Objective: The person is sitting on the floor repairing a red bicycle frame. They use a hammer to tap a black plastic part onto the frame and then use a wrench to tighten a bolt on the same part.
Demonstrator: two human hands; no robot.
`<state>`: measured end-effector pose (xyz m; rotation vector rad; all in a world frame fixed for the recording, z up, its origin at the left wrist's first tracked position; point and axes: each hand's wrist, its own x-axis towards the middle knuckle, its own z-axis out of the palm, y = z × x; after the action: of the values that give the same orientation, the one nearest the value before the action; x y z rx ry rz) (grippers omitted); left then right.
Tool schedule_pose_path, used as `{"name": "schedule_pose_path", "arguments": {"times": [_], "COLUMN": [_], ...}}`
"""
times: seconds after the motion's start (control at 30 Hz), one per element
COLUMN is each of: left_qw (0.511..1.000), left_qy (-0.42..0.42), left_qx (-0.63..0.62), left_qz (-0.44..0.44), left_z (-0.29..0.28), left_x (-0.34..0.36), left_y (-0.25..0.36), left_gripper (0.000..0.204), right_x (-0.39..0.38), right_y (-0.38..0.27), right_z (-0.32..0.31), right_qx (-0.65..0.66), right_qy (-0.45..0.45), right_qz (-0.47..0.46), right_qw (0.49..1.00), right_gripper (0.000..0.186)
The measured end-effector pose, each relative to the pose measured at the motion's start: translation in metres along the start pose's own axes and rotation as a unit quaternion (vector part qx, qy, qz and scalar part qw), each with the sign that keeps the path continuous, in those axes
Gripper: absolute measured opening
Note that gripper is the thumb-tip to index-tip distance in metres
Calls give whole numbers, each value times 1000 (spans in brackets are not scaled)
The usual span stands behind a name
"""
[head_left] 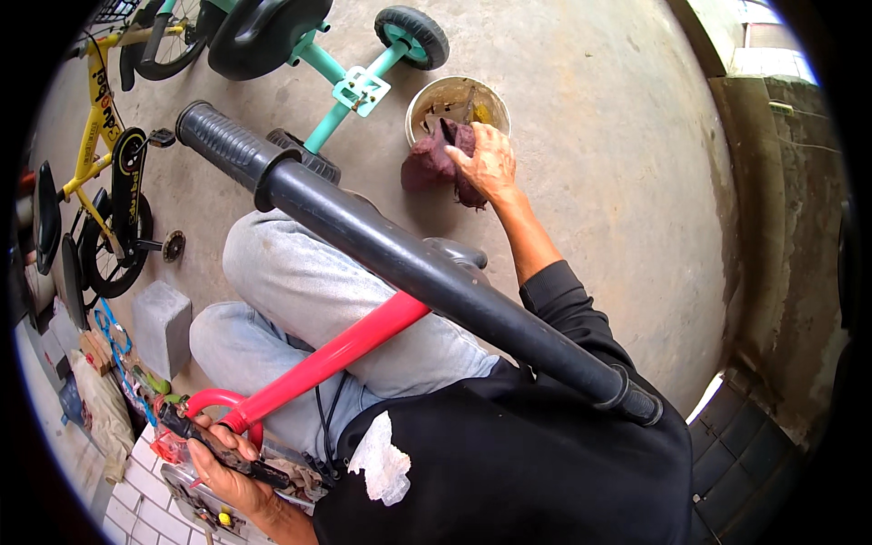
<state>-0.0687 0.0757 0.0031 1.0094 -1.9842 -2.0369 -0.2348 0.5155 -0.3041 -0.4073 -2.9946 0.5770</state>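
Observation:
My right hand (489,165) is closed on a maroon cloth (425,169), which hangs over the near rim of a white bucket (411,107) on the floor. Inside the bucket show murky contents and a yellow bit. Across my lap lies a bicycle handlebar (377,238), black with a ribbed grip at its far end, joined to a red tube (331,359). At the tube's lower end, my left hand (227,477) has its fingers wrapped round a dirty black bar (238,454). A curved red piece (213,400) sits beside it.
A turquoise child's tricycle (327,64) with a black seat stands beyond the handlebar. At the left stands a yellow bicycle (88,145). Near my knee are a grey block (162,327) and a blue cord (118,350). A wall (767,227) runs along the right.

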Motion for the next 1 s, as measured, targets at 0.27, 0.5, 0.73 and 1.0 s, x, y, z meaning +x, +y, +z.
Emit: {"name": "schedule_pose_path", "arguments": {"times": [0.27, 0.5, 0.73, 1.0], "left_qw": [1000, 1000, 1000, 1000], "left_qy": [-16, -21, -15, -14], "left_qx": [-13, -15, -8, -14], "left_qz": [3, 6, 10, 23], "left_z": [-1, -3, 3, 3], "left_x": [3, 3, 0, -2], "left_y": [-2, -6, -3, -5], "left_gripper": [38, 37, 36, 36], "right_x": [-5, -69, -129, -73], "right_y": [10, 20, 46, 8], "right_z": [16, -74, -68, -84], "right_qx": [62, 304, 192, 310], "right_qy": [-117, -284, -308, -111], "right_qz": [-1, 163, 178, 149], "right_qw": [991, 895, 915, 932], "right_gripper": [33, 30, 30, 24]}}
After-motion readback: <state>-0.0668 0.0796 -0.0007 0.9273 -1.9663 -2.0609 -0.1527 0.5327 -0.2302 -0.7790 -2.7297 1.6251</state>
